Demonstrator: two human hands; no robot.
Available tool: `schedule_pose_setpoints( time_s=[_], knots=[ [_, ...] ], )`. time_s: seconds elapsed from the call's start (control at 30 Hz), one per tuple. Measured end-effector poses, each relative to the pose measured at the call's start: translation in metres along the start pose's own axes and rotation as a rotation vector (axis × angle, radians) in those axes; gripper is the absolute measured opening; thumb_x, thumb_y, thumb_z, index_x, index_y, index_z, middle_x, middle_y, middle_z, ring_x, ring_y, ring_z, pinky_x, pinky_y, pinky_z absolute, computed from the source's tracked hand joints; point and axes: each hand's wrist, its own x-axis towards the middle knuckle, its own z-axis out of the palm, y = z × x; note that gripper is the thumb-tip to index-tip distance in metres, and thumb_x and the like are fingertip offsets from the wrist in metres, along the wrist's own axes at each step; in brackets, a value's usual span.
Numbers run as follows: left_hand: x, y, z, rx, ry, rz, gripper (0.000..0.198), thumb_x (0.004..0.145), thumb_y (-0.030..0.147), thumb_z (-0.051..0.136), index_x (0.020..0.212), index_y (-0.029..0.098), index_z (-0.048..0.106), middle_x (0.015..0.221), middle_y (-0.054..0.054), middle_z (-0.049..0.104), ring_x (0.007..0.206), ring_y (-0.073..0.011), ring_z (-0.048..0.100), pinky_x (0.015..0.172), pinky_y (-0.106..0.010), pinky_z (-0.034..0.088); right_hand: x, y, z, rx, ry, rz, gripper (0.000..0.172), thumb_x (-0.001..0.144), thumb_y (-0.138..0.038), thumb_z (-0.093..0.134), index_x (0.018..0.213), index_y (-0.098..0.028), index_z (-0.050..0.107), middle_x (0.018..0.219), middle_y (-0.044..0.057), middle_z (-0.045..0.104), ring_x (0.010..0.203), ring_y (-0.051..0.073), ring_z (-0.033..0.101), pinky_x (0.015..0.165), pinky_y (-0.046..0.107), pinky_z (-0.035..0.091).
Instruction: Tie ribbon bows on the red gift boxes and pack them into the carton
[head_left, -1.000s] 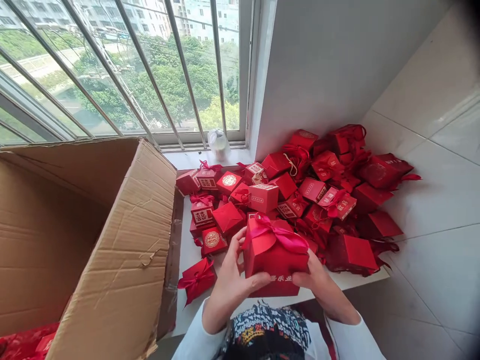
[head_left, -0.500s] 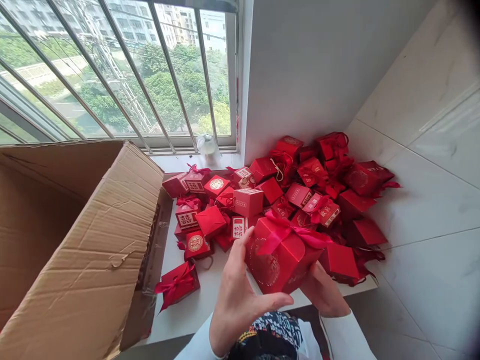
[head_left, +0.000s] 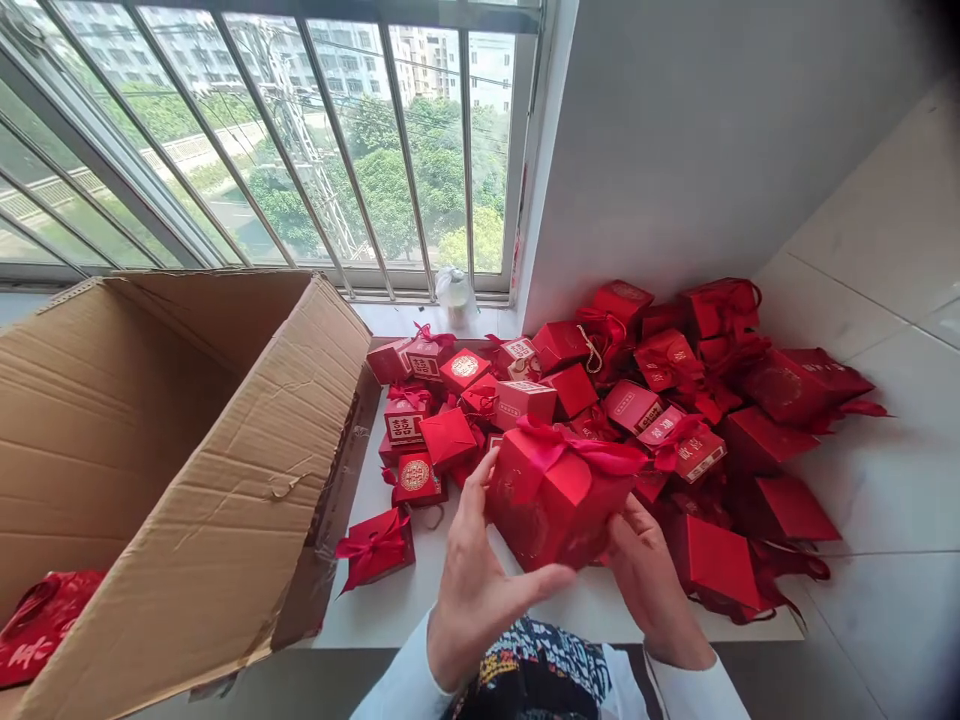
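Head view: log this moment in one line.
left hand, right hand: holding red box; ribbon: on top; other boxes: piled on table; carton: open

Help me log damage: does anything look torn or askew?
The carton has a small, curled tear on its creased side, unlike the flatter cardboard around it. Red boxes lie jumbled, not in rows.
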Motion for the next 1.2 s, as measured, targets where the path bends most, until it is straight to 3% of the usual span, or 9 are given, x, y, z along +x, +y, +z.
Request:
schedule_pose_setpoints(
  time_s=[0.13, 0.23, 0.47, 0.67, 0.8, 0.87, 0.97, 1.07, 1.2],
  knots=[
    [0.009, -0.011, -0.006, -0.391, -0.137, -0.189, 0.106, 0.057, 0.062, 0.075, 0.142, 0.022, 0.027, 0.130, -0.015, 0.049, 0.118, -0.0330, 0.049, 0.095, -0.042, 0.046, -0.009, -0.020, 0.013, -0.109, -0.024, -0.112, 0.054, 0.069, -0.042, 0.074, 0.117, -0.027, 0.054, 0.120, 0.006, 0.061, 0.105, 0.022, 0.059, 0.087, 0.033, 0.049],
    [0.011, -0.013, -0.006, -0.544, -0.154, -0.246, 0.104, 0.055, 0.061, 0.076, 0.140, 0.021, 0.033, 0.128, -0.014, 0.051, 0.120, -0.0330, 0.048, 0.095, -0.038, 0.045, -0.018, -0.035, 0.026, -0.125, -0.061, -0.104, 0.060, 0.069, -0.044, 0.073, 0.121, -0.028, 0.047, 0.124, 0.007, 0.058, 0.112, 0.023, 0.056, 0.090, 0.034, 0.048],
    [0.010, -0.004, -0.009, -0.615, -0.169, -0.311, 0.100, 0.053, 0.055, 0.081, 0.137, 0.021, 0.039, 0.123, -0.013, 0.055, 0.118, -0.0336, 0.049, 0.096, -0.039, 0.044, -0.026, -0.041, 0.031, -0.178, -0.032, -0.071, 0.066, 0.067, -0.047, 0.074, 0.121, -0.028, 0.042, 0.126, 0.008, 0.054, 0.118, 0.025, 0.052, 0.099, 0.038, 0.042],
    [0.014, -0.012, -0.016, -0.623, -0.242, -0.315, 0.089, 0.062, 0.049, 0.078, 0.138, 0.022, 0.039, 0.131, -0.014, 0.053, 0.123, -0.0341, 0.046, 0.099, -0.043, 0.042, -0.022, -0.028, 0.029, -0.293, -0.022, -0.189, 0.067, 0.064, -0.040, 0.077, 0.119, -0.027, 0.041, 0.134, 0.010, 0.046, 0.118, 0.027, 0.050, 0.089, 0.037, 0.048],
    [0.017, -0.022, -0.023, -0.489, -0.191, -0.354, 0.061, 0.077, 0.050, 0.064, 0.128, 0.020, 0.048, 0.132, -0.014, 0.052, 0.127, -0.0298, 0.043, 0.098, -0.040, 0.045, -0.017, -0.014, 0.039, -0.579, 0.191, -0.550, 0.066, 0.056, -0.027, 0.082, 0.109, -0.024, 0.044, 0.137, 0.013, 0.037, 0.126, 0.030, 0.041, 0.100, 0.045, 0.040],
    [0.014, -0.027, -0.026, -0.487, -0.153, -0.356, 0.068, 0.077, 0.059, 0.059, 0.130, 0.020, 0.044, 0.133, -0.015, 0.048, 0.127, -0.0302, 0.043, 0.090, -0.038, 0.050, -0.016, -0.004, 0.044, -0.684, 0.244, -0.645, 0.062, 0.055, -0.027, 0.083, 0.104, -0.023, 0.045, 0.136, 0.013, 0.035, 0.128, 0.031, 0.037, 0.102, 0.048, 0.035],
    [0.001, -0.033, -0.026, -0.415, -0.119, -0.276, 0.107, 0.058, 0.070, 0.068, 0.141, 0.022, 0.022, 0.137, -0.018, 0.040, 0.130, -0.0342, 0.037, 0.088, -0.041, 0.050, -0.017, 0.021, 0.047, -0.794, 0.200, -0.572, 0.054, 0.054, -0.032, 0.082, 0.096, -0.021, 0.048, 0.133, 0.014, 0.032, 0.124, 0.033, 0.038, 0.103, 0.052, 0.033],
    [-0.017, -0.044, -0.019, -0.074, 0.013, -0.185, 0.136, 0.041, 0.053, 0.085, 0.145, 0.022, 0.004, 0.140, -0.019, 0.032, 0.134, -0.0365, 0.030, 0.102, -0.051, 0.038, -0.019, 0.062, 0.042, -0.892, 0.144, -0.499, 0.049, 0.054, -0.035, 0.082, 0.086, -0.020, 0.049, 0.130, 0.014, 0.031, 0.120, 0.035, 0.038, 0.102, 0.056, 0.031],
    [-0.038, -0.073, -0.021, 0.287, 0.246, -0.169, 0.119, 0.056, 0.028, 0.081, 0.144, 0.022, 0.000, 0.142, -0.018, 0.029, 0.133, -0.0324, 0.033, 0.107, -0.051, 0.033, -0.022, 0.117, 0.030, -0.944, -0.113, -0.505, 0.053, 0.061, -0.033, 0.078, 0.101, -0.021, 0.046, 0.127, 0.016, 0.036, 0.125, 0.036, 0.034, 0.098, 0.055, 0.037]
  ],
)
